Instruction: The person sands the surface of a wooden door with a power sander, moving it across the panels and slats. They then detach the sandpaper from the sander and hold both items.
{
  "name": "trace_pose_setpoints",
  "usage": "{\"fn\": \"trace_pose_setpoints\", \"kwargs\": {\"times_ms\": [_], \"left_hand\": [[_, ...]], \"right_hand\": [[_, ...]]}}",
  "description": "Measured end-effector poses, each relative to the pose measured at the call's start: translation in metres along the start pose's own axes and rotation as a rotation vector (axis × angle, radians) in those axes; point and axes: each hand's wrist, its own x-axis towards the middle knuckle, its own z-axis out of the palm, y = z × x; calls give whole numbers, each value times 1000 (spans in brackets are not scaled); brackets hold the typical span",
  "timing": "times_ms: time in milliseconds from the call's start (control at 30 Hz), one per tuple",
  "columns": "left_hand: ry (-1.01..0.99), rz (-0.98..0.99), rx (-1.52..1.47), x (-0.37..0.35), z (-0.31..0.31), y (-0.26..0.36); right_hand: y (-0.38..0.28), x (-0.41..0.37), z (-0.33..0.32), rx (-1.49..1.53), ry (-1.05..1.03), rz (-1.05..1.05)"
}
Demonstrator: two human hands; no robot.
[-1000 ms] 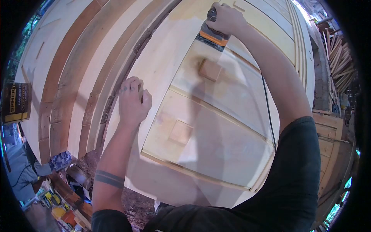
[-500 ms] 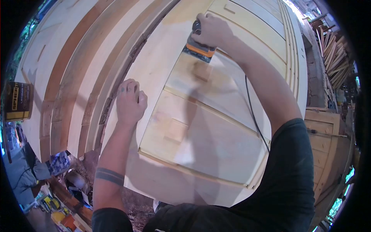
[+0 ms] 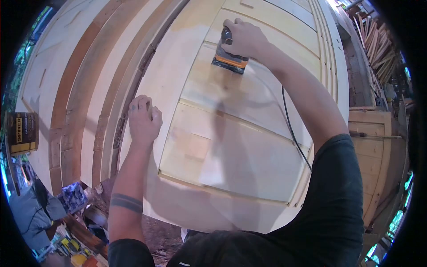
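My right hand (image 3: 247,39) is wrapped round the top of a black and orange power sander (image 3: 230,60). The sander's base rests on a recessed panel of a large pale wooden door (image 3: 240,155). A black cord (image 3: 291,124) runs from beneath my right forearm down across the panels. My left hand (image 3: 145,119) lies on the door's left border, its fingers curled in; whether they grip the edge or anything else is hidden.
More wooden pieces with brown edges (image 3: 75,107) stand at the left, beside a lacquer can (image 3: 23,132). A pile of thin wood strips (image 3: 378,49) lies at the upper right, above another panelled wooden piece (image 3: 367,155). Tools (image 3: 66,244) lie at the lower left.
The view has shifted a little. The sander, with my right hand on it, sits slightly lower relative to the door's panel. My left hand stays on the left border.
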Motion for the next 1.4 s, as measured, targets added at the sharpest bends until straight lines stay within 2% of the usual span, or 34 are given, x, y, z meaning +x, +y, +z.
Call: {"fn": "trace_pose_setpoints", "kwargs": {"times_ms": [300, 700, 1100, 1400], "left_hand": [[26, 27, 20, 0, 0, 2], [32, 27, 35, 0, 1, 3], [40, 51, 32, -2, 2, 0], [6, 9, 8, 0, 1, 2]], "right_hand": [[35, -68, -11, -1, -24, 111], [9, -85, -19, 86, -16, 23], [-39, -131, -24, 109, -41, 76], [-3, -96, -17, 35, 0, 102]]}}
